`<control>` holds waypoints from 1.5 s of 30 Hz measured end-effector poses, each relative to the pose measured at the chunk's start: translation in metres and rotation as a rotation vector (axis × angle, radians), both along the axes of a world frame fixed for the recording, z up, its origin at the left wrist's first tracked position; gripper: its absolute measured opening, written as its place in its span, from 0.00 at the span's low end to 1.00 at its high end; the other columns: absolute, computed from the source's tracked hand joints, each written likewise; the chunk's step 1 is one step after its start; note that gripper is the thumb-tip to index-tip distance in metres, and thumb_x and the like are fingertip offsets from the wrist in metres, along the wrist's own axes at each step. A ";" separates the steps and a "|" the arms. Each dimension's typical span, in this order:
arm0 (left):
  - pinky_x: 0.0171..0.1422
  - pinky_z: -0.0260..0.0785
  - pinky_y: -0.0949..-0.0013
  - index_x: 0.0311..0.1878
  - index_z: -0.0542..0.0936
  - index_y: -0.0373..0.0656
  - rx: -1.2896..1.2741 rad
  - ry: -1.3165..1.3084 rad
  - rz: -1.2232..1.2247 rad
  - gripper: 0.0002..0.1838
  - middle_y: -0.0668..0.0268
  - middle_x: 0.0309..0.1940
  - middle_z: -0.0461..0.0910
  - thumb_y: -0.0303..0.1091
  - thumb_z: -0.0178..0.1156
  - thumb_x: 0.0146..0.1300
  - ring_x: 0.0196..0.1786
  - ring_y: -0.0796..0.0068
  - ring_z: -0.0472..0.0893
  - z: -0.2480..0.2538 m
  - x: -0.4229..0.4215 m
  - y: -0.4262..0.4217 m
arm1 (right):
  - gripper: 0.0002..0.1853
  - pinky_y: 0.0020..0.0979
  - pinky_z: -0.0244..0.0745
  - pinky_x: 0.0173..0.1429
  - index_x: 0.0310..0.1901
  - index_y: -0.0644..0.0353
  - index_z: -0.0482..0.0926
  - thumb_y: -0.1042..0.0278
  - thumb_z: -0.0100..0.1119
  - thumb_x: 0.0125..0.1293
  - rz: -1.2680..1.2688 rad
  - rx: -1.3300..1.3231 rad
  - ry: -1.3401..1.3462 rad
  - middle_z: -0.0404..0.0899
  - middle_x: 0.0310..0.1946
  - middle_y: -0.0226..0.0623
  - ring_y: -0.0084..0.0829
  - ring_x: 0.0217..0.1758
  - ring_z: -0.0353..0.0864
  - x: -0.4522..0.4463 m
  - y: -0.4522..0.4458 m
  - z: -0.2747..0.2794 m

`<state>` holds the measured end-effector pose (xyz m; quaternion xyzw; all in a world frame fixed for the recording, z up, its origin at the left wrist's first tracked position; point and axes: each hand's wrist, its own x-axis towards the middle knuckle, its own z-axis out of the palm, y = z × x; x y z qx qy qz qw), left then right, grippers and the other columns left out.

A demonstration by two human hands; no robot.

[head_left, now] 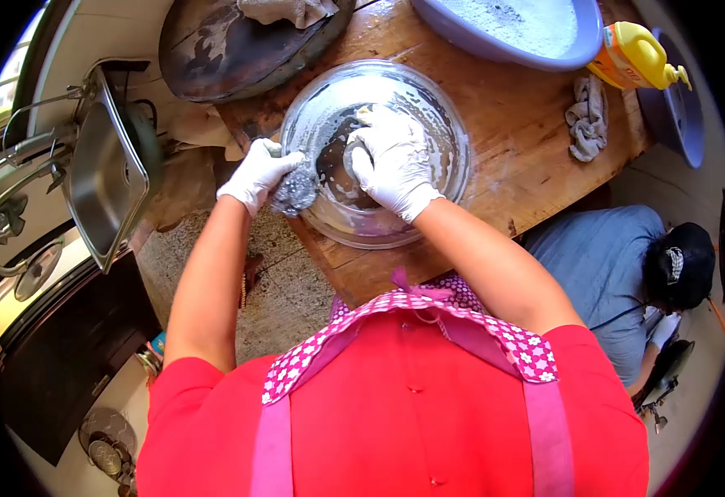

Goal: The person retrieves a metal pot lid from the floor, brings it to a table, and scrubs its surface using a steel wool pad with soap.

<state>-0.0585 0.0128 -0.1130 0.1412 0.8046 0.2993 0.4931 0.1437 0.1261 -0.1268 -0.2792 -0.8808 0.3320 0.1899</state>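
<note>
My left hand [261, 172], in a white glove, is closed at the left edge of a round, clear-rimmed basin [455, 178]. A soapy grey mesh scrubber [296, 189] hangs from its fingers against the outside of the rim. White suds streak the basin's wall and its dark, wet middle. Over that middle is my right hand [394, 159], also gloved, with thumb and fingers bent inward. Something small and greyish shows between thumb and fingers; whether it is a separate piece or part of the basin I cannot tell.
On the wooden table [503, 178] are a purple tub [507, 54] of sudsy water, a yellow-orange detergent bottle [632, 58], a crumpled cloth [588, 120] and a large blackened round pan [213, 54]. A person [599, 265] in grey-blue bends low at right. A steel sink [101, 157] stands left.
</note>
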 end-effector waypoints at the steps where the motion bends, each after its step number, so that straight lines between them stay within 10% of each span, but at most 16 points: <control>1: 0.32 0.73 0.69 0.33 0.84 0.33 0.114 0.091 0.028 0.10 0.64 0.28 0.84 0.30 0.73 0.53 0.29 0.78 0.81 0.000 0.008 -0.004 | 0.13 0.47 0.56 0.68 0.39 0.52 0.83 0.57 0.57 0.58 0.000 -0.010 0.006 0.78 0.56 0.41 0.42 0.65 0.69 0.000 -0.001 0.000; 3: 0.36 0.74 0.69 0.34 0.84 0.33 0.020 0.035 0.165 0.12 0.63 0.29 0.84 0.29 0.76 0.49 0.31 0.78 0.80 -0.006 0.000 0.009 | 0.12 0.47 0.57 0.68 0.39 0.52 0.84 0.57 0.57 0.58 -0.004 0.021 -0.012 0.78 0.55 0.41 0.41 0.65 0.69 0.000 -0.001 0.001; 7: 0.34 0.69 0.67 0.27 0.79 0.33 -0.065 0.299 -0.496 0.21 0.64 0.24 0.80 0.43 0.75 0.52 0.27 0.78 0.73 -0.015 -0.022 0.089 | 0.12 0.47 0.57 0.68 0.38 0.52 0.83 0.57 0.57 0.58 -0.005 0.011 -0.013 0.78 0.55 0.41 0.42 0.65 0.69 -0.001 0.000 0.003; 13: 0.31 0.66 0.65 0.26 0.82 0.30 -0.087 0.448 -0.737 0.26 0.63 0.17 0.77 0.50 0.69 0.56 0.23 0.77 0.68 -0.011 -0.012 0.127 | 0.14 0.48 0.55 0.69 0.40 0.54 0.84 0.56 0.56 0.59 -0.002 0.010 -0.049 0.77 0.56 0.42 0.43 0.66 0.68 0.000 0.001 0.000; 16: 0.23 0.67 0.70 0.23 0.84 0.38 -0.076 0.017 -0.386 0.16 0.67 0.19 0.81 0.41 0.69 0.59 0.18 0.80 0.75 -0.020 -0.033 0.051 | 0.14 0.48 0.55 0.69 0.40 0.54 0.83 0.55 0.55 0.59 0.002 0.031 -0.032 0.76 0.57 0.42 0.42 0.66 0.68 -0.001 -0.001 0.000; 19: 0.39 0.72 0.71 0.33 0.78 0.40 -0.041 -0.043 -0.041 0.13 0.67 0.27 0.80 0.34 0.73 0.55 0.31 0.80 0.77 -0.003 -0.003 -0.014 | 0.14 0.48 0.56 0.69 0.39 0.54 0.83 0.56 0.56 0.59 0.015 0.028 -0.039 0.76 0.58 0.41 0.41 0.66 0.68 -0.002 0.000 0.002; 27: 0.36 0.67 0.70 0.31 0.74 0.43 -0.010 0.383 -0.486 0.14 0.70 0.25 0.73 0.40 0.67 0.58 0.30 0.79 0.68 -0.010 -0.008 0.099 | 0.12 0.47 0.55 0.69 0.39 0.52 0.83 0.57 0.57 0.58 0.029 0.035 -0.019 0.77 0.56 0.41 0.42 0.66 0.68 0.000 -0.001 -0.006; 35: 0.43 0.70 0.63 0.35 0.77 0.42 0.152 0.530 -0.070 0.09 0.59 0.27 0.78 0.34 0.65 0.57 0.32 0.65 0.76 -0.024 0.019 -0.005 | 0.12 0.46 0.55 0.68 0.38 0.52 0.83 0.57 0.58 0.58 0.003 0.049 -0.004 0.77 0.56 0.41 0.41 0.65 0.69 0.000 -0.003 -0.004; 37: 0.45 0.71 0.63 0.35 0.77 0.42 0.516 0.738 -0.024 0.07 0.59 0.31 0.76 0.28 0.65 0.56 0.37 0.63 0.78 -0.039 0.027 0.006 | 0.12 0.46 0.55 0.68 0.39 0.52 0.83 0.58 0.58 0.57 0.014 0.050 -0.005 0.77 0.57 0.41 0.42 0.65 0.69 -0.001 -0.001 -0.003; 45: 0.47 0.72 0.64 0.42 0.84 0.39 0.547 0.822 -0.396 0.07 0.56 0.38 0.83 0.27 0.61 0.62 0.44 0.59 0.81 -0.005 0.036 -0.009 | 0.11 0.46 0.55 0.68 0.37 0.52 0.83 0.59 0.58 0.57 0.001 0.050 -0.002 0.78 0.55 0.42 0.43 0.65 0.69 -0.001 -0.003 -0.006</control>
